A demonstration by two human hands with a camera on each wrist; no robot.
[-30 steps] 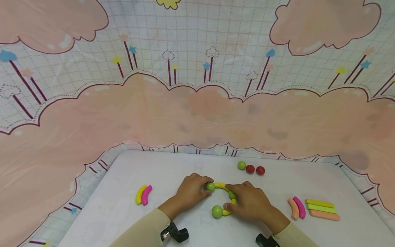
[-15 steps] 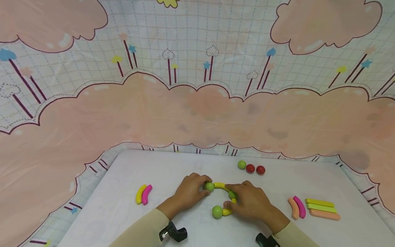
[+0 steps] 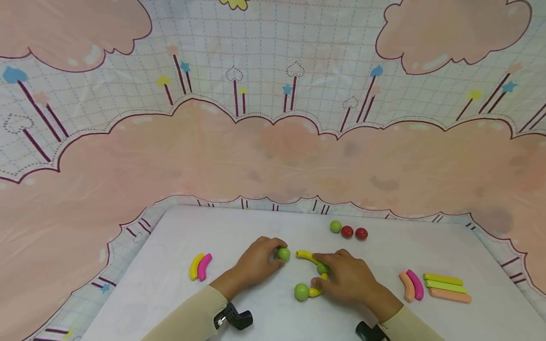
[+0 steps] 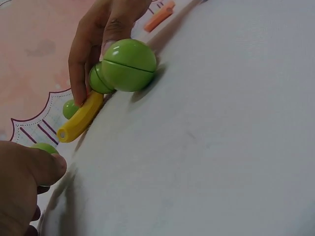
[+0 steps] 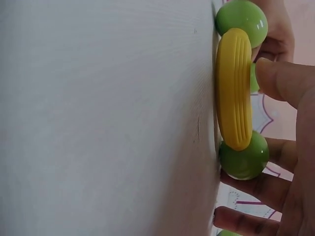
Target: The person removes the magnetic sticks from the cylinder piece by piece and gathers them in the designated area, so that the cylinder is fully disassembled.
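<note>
My left hand [image 3: 258, 259] pinches a green ball [image 3: 283, 254] between thumb and fingers, a short gap left of a yellow curved stick [image 3: 304, 255]. That stick joins a middle green ball [image 3: 323, 269], partly covered by my right hand [image 3: 351, 279]. From the middle ball a second yellow curved stick [image 5: 234, 88] runs to an end green ball [image 3: 301, 292] near the front. My right hand holds this chain, index finger on the far stick and thumb at the near one. In the left wrist view, the far stick's free end [image 4: 64, 135] shows a small hole.
Behind the hands lie a green ball [image 3: 335, 226] and two red balls [image 3: 354, 233]. Yellow and pink curved sticks [image 3: 199, 267] lie left on the white table [image 3: 162, 303]. At right are orange and pink curved sticks [image 3: 411, 285] and three straight sticks [image 3: 448, 288].
The green ball in my left hand has come away from the far yellow stick and moved left, opening a gap. My right hand stays on the chain.
</note>
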